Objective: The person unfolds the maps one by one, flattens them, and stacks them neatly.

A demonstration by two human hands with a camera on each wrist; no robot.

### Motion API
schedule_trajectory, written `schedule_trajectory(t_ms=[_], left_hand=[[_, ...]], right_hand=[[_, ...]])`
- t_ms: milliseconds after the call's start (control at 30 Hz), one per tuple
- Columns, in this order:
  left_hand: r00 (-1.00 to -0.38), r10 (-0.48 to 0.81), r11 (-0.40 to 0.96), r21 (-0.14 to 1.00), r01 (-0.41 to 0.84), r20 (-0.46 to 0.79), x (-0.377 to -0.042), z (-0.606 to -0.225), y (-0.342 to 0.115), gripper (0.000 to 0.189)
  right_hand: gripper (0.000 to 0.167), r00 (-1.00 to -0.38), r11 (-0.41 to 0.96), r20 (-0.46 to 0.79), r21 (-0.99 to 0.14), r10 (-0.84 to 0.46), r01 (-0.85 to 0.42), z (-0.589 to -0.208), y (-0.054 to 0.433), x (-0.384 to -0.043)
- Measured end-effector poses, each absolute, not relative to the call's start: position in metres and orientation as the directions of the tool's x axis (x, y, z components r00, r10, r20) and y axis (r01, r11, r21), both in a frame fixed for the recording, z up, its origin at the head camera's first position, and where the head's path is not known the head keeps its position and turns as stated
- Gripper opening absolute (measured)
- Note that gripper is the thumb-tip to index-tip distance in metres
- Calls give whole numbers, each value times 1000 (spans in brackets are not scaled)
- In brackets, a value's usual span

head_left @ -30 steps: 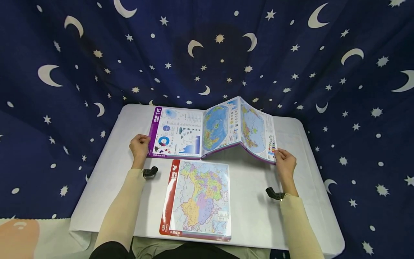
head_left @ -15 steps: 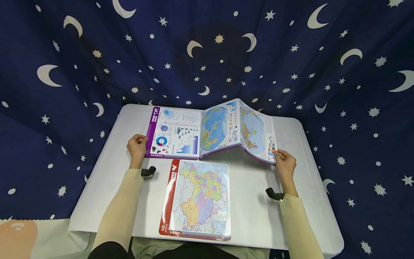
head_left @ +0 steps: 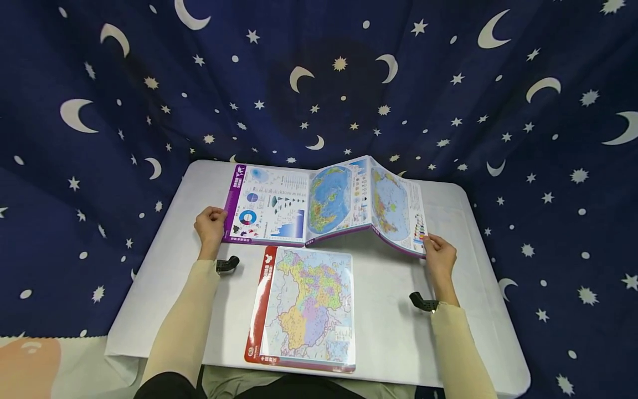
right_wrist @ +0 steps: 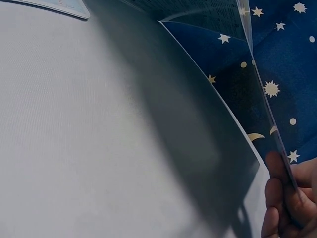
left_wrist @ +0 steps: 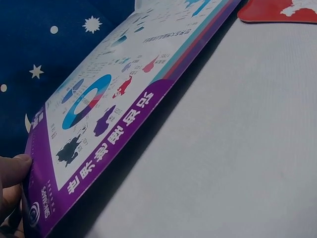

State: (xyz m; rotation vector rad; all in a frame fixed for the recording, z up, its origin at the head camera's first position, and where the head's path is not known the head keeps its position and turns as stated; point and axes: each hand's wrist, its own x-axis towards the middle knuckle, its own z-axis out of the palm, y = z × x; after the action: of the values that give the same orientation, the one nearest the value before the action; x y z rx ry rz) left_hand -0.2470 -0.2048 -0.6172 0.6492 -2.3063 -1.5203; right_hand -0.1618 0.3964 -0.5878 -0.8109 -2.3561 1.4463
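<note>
A fold-out world map [head_left: 331, 199] with purple edging stretches across the back of the table, its right-hand panels raised into a peak. My left hand [head_left: 210, 224] pinches the purple left edge, thumb on top in the left wrist view, where charts and a purple band [left_wrist: 114, 134] show. At the other end my right hand [head_left: 440, 255] pinches the outer edge of the right panel. In the right wrist view that panel is seen nearly edge-on between thumb and fingers [right_wrist: 277, 198]. A red-edged map sheet [head_left: 306, 307] lies flat in front of the fold-out map.
All of this is on a table [head_left: 389, 332] with a white cover. Close behind the table hangs a dark blue curtain [head_left: 339, 83] with moons and stars. The red-edged sheet's near edge lies close to the table's front edge.
My left hand has shifted slightly left with the fold-out map's left edge. The raised peak has sunk a little, and my right hand sits slightly lower.
</note>
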Motion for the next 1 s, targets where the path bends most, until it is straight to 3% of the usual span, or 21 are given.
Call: schedule_trajectory(t_ms=[1000], left_hand=[[-835, -549, 368, 902, -226, 15, -245, -614, -214, 18]], right_hand=[[37, -805, 405, -29, -853, 593, 329, -603, 408, -167]])
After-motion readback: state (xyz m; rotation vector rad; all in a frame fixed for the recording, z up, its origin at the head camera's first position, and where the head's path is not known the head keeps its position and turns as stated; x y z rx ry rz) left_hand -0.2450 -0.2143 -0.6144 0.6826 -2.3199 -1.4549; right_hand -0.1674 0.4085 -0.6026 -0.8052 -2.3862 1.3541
